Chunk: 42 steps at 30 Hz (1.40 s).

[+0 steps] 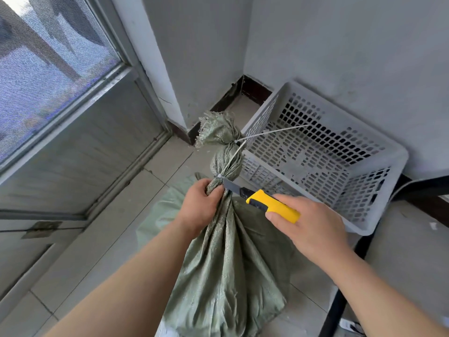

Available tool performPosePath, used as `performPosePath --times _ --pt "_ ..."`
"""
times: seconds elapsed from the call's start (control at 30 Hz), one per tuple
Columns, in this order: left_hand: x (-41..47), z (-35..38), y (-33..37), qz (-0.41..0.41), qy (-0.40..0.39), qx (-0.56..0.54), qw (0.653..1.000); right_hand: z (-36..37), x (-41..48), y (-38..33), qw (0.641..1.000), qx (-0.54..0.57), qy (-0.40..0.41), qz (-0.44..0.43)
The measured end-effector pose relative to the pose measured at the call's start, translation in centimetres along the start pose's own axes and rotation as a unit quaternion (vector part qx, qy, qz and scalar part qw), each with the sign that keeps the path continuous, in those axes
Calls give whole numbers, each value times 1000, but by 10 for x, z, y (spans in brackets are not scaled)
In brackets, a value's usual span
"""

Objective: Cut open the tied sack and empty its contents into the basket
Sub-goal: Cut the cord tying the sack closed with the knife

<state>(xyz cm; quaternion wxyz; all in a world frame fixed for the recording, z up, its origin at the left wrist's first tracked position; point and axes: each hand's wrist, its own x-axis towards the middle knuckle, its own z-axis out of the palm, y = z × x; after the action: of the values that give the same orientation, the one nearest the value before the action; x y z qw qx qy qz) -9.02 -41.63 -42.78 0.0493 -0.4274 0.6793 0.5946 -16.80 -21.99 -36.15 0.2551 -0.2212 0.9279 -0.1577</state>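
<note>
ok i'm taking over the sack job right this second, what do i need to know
Left hand: grips the green sack at its neck, just under the lower white tie.
Right hand: holds the yellow knife, blade out and touching the neck beside that tie.
A second tie with a long tail sits higher up.
The grey basket stands just right of the sack, with no contents visible in it.
Done: knife positioned.
Left: cut the ties, open the sack, empty it into the basket.

Green woven sack (228,259), neck tied, stands upright beside tilted grey perforated basket (379,152).
</note>
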Motion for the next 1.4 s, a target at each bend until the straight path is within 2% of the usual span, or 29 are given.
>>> performPosePath --times 0.47,0.57,0.73,0.83,0.97,1.13,1.27,1.4 --pt "3 3 -6 3 4 -15 1000 0 1 -7 1000 -8 0 5" --pt "4 4 -6 -2 3 -17 1000 4 0 -8 999 -20 24 9" --pt "7 6 -3 -12 4 -14 1000 20 -7 -12 993 -55 108 -1" --pt "7 6 0 -33 -25 -27 999 23 -8 -14 991 -54 118 22" --pt "9 7 6 -74 -41 -124 989 28 -5 -16 993 -32 106 48" --pt "11 9 8 -108 -30 -213 971 38 -7 -22 989 -32 135 60" --pt "13 13 9 -128 -27 -249 960 45 -14 -25 982 -9 170 82" --pt "14 12 9 -135 -21 -256 957 49 -12 -28 983 13 141 113"
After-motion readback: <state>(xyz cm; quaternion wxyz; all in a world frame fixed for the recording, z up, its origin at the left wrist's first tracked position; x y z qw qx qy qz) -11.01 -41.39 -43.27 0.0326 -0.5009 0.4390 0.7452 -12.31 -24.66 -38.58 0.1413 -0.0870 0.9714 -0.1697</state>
